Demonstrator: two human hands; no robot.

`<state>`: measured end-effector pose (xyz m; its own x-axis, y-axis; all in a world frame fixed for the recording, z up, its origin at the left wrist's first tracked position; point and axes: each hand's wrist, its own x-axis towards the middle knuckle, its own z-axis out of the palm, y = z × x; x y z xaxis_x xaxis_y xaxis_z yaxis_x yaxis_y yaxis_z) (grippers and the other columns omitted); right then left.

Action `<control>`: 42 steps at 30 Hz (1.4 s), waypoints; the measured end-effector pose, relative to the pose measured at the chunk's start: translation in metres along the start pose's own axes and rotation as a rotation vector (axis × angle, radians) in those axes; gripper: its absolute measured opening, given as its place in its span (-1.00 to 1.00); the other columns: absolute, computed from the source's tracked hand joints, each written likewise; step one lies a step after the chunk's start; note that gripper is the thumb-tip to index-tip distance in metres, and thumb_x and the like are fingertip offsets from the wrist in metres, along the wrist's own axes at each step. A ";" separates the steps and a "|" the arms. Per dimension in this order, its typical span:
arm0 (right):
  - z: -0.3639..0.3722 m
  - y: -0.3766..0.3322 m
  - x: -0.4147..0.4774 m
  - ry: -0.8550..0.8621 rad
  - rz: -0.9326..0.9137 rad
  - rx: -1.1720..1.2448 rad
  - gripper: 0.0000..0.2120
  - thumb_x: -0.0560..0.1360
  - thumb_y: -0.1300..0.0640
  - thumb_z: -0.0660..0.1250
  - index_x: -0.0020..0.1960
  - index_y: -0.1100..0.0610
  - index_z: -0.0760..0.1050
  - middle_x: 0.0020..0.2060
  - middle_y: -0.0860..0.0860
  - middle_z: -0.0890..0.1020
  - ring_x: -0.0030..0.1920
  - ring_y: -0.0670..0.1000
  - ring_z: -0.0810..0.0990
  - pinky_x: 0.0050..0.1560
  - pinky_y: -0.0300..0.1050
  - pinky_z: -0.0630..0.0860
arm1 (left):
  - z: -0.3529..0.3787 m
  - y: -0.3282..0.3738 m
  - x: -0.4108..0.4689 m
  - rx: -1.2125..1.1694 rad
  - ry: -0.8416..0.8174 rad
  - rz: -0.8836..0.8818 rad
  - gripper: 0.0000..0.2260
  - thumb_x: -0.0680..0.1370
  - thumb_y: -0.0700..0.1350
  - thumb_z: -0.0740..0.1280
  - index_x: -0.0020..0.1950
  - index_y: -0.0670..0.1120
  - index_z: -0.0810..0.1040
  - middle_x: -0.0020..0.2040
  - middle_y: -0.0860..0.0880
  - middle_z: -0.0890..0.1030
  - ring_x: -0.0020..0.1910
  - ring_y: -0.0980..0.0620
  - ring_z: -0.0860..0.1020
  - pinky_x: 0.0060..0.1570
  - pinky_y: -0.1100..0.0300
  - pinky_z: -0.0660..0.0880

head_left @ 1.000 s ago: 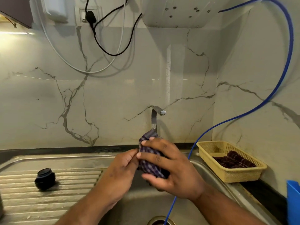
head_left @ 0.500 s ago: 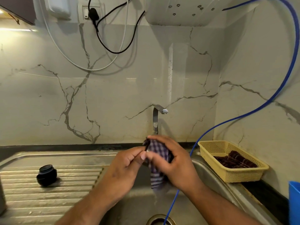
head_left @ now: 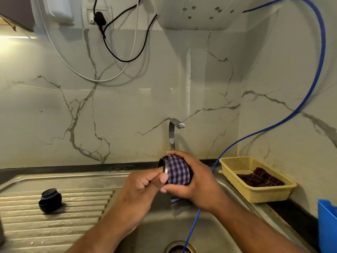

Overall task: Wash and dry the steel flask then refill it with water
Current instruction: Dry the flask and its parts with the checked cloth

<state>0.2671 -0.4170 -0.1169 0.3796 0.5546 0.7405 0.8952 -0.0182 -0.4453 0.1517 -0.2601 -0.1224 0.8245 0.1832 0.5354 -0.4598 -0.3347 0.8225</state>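
Over the sink basin (head_left: 156, 227) both hands hold the steel flask (head_left: 166, 168). Only its steel rim and dark mouth show, facing left; the body is hidden under a blue-and-white checked cloth (head_left: 177, 171). My right hand (head_left: 197, 181) wraps around the cloth and the flask inside it. The curled fingers and thumb of my left hand (head_left: 144, 185) grip the flask at its rim end. A black flask cap (head_left: 50, 199) stands apart on the ribbed drainboard (head_left: 54, 221) to the left. The steel tap (head_left: 173, 132) rises just behind the hands, with no water visible.
A blue hose (head_left: 255, 134) runs from the upper right down into the drain (head_left: 179, 248). A yellow basket (head_left: 259, 192) holding a dark cloth sits on the right counter, with a blue container (head_left: 327, 225) at the right edge. Cables hang on the marble wall.
The cloth hung loose below my right hand; now it is wrapped tight round the flask, and the steel rim has come into view by my left thumb.
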 end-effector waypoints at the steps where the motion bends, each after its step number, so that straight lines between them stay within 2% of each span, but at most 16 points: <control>1: -0.001 0.001 0.000 -0.016 0.032 0.007 -0.17 0.25 -0.20 0.65 0.43 -0.15 0.40 0.26 -0.26 0.51 0.29 -0.19 0.50 0.29 -0.23 0.49 | 0.001 -0.001 0.000 0.057 -0.031 0.015 -0.71 0.66 0.00 0.31 -0.01 -0.17 0.72 -0.07 -0.15 0.73 0.00 -0.12 0.68 0.08 -0.03 0.57; 3: -0.003 0.003 0.000 -0.068 -0.007 -0.067 -0.15 0.25 -0.19 0.66 0.44 -0.15 0.36 0.26 -0.27 0.48 0.28 -0.19 0.49 0.29 -0.21 0.49 | 0.002 0.002 -0.002 -0.060 -0.062 -0.020 -0.77 0.64 -0.10 0.30 0.10 -0.14 0.73 0.00 -0.18 0.73 0.07 -0.13 0.67 0.11 0.03 0.57; 5: -0.005 0.005 0.000 -0.084 -0.111 -0.154 -0.17 0.29 -0.12 0.67 0.45 -0.09 0.35 0.31 -0.23 0.44 0.34 -0.16 0.45 0.32 -0.15 0.48 | 0.002 0.008 -0.001 -0.375 -0.089 -0.157 -0.71 0.61 -0.13 0.27 0.21 -0.24 0.66 0.13 -0.25 0.69 0.19 -0.17 0.63 0.19 0.06 0.56; 8: -0.006 0.006 -0.001 -0.079 -0.304 -0.337 -0.21 0.37 0.00 0.63 0.50 -0.01 0.34 0.44 -0.09 0.38 0.46 -0.06 0.34 0.43 -0.10 0.40 | -0.006 0.013 0.003 -0.720 -0.059 -0.384 -0.67 0.61 -0.07 0.29 0.20 -0.30 0.63 0.17 -0.29 0.65 0.20 -0.20 0.63 0.28 -0.05 0.46; 10: -0.004 0.002 0.000 -0.092 -0.353 -0.391 -0.20 0.39 -0.10 0.60 0.51 0.02 0.33 0.47 -0.05 0.35 0.49 -0.05 0.29 0.45 -0.10 0.37 | -0.011 0.012 0.004 -0.683 -0.047 -0.386 -0.72 0.57 -0.13 0.35 0.15 -0.30 0.66 0.15 -0.30 0.65 0.17 -0.18 0.62 0.28 -0.07 0.45; 14: -0.003 -0.009 -0.002 -0.243 -0.229 -0.318 -0.02 0.33 -0.35 0.52 0.58 -0.01 0.19 0.54 -0.11 0.17 0.55 -0.09 0.16 0.49 -0.10 0.32 | -0.008 0.010 0.002 -0.563 -0.001 -0.307 -0.74 0.53 -0.20 0.35 0.17 -0.27 0.67 0.19 -0.30 0.65 0.22 -0.14 0.61 0.32 -0.02 0.45; 18: -0.014 -0.013 0.001 -0.236 -0.294 -0.336 -0.37 0.62 -0.14 0.35 0.59 0.01 0.25 0.55 -0.09 0.22 0.57 -0.06 0.15 0.52 -0.04 0.29 | -0.012 0.009 0.002 -0.507 -0.056 -0.244 -0.74 0.56 -0.22 0.32 0.19 -0.28 0.67 0.19 -0.30 0.65 0.22 -0.11 0.62 0.25 0.09 0.50; 23: -0.018 -0.007 0.004 -0.136 -0.249 -0.208 -0.32 0.46 -0.11 0.56 0.50 -0.01 0.40 0.50 -0.16 0.36 0.53 -0.07 0.29 0.48 0.00 0.36 | -0.017 0.004 0.003 -0.243 -0.131 -0.097 -0.77 0.60 -0.12 0.38 0.12 -0.26 0.69 0.09 -0.32 0.68 0.16 -0.13 0.59 0.24 0.08 0.49; 27: -0.016 -0.009 0.003 -0.051 -0.195 0.004 -0.38 0.39 0.02 0.64 0.39 0.04 0.51 0.46 -0.09 0.43 0.48 0.00 0.41 0.41 0.07 0.45 | -0.016 0.005 0.002 -0.129 -0.158 -0.025 -0.78 0.60 -0.12 0.35 0.15 -0.17 0.71 0.11 -0.21 0.70 0.21 -0.12 0.62 0.24 0.08 0.54; 29: -0.016 -0.010 0.003 -0.046 -0.245 -0.067 -0.39 0.40 0.02 0.63 0.39 0.06 0.52 0.44 -0.07 0.45 0.46 0.00 0.42 0.39 0.06 0.46 | -0.016 0.008 0.002 -0.261 -0.181 -0.080 -0.71 0.60 -0.08 0.31 0.17 -0.23 0.68 0.14 -0.26 0.68 0.20 -0.13 0.61 0.22 0.10 0.55; 32: -0.014 -0.014 0.004 -0.094 -0.388 -0.252 -0.37 0.44 -0.01 0.60 0.43 0.07 0.47 0.45 -0.06 0.44 0.48 0.01 0.37 0.44 0.00 0.40 | -0.019 0.009 0.005 -0.676 -0.141 -0.300 -0.60 0.65 0.00 0.23 0.22 -0.31 0.59 0.12 -0.32 0.66 0.11 -0.16 0.64 0.14 0.08 0.60; 34: -0.011 -0.015 0.004 -0.157 -0.359 -0.269 -0.32 0.44 -0.03 0.59 0.47 0.02 0.40 0.46 -0.12 0.41 0.50 -0.03 0.33 0.46 -0.06 0.38 | -0.022 0.007 0.006 -0.556 -0.085 -0.290 -0.64 0.60 -0.02 0.28 0.16 -0.30 0.62 0.04 -0.30 0.67 0.03 -0.13 0.63 0.10 0.07 0.61; 36: -0.011 -0.013 0.003 -0.152 -0.307 -0.242 -0.30 0.39 -0.06 0.62 0.44 0.02 0.42 0.44 -0.14 0.43 0.48 -0.08 0.36 0.43 -0.09 0.40 | -0.022 0.006 0.005 -0.123 -0.074 -0.128 -0.64 0.64 0.06 0.26 0.05 -0.22 0.67 -0.02 -0.26 0.69 -0.03 -0.12 0.61 0.04 0.04 0.56; 38: -0.010 -0.009 0.002 -0.136 -0.207 -0.147 -0.28 0.34 -0.09 0.65 0.41 0.00 0.45 0.39 -0.16 0.49 0.42 -0.12 0.44 0.40 -0.12 0.43 | -0.020 0.007 0.004 0.292 -0.124 0.069 -0.53 0.65 0.21 0.22 -0.13 -0.15 0.64 -0.22 -0.14 0.65 -0.20 -0.10 0.58 -0.17 0.01 0.50; 40: -0.008 -0.007 0.001 -0.143 -0.076 -0.054 -0.25 0.30 -0.12 0.66 0.41 -0.07 0.45 0.30 -0.21 0.54 0.33 -0.18 0.51 0.34 -0.17 0.47 | -0.019 0.007 0.002 0.454 -0.165 0.152 -0.54 0.62 0.24 0.22 -0.23 -0.10 0.57 -0.32 -0.07 0.59 -0.29 -0.10 0.54 -0.27 0.02 0.44; 42: -0.008 -0.007 0.001 -0.181 -0.010 -0.097 -0.20 0.30 -0.17 0.65 0.45 -0.13 0.40 0.30 -0.25 0.52 0.32 -0.24 0.48 0.34 -0.26 0.43 | -0.020 0.003 0.003 0.484 -0.200 0.143 -0.60 0.63 0.17 0.24 -0.20 -0.09 0.61 -0.30 -0.05 0.62 -0.27 -0.10 0.58 -0.23 -0.03 0.48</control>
<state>0.2629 -0.4232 -0.1087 0.3302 0.6954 0.6383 0.9204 -0.0871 -0.3812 0.1459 -0.2422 -0.1149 0.8334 -0.0590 0.5496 -0.4064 -0.7394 0.5368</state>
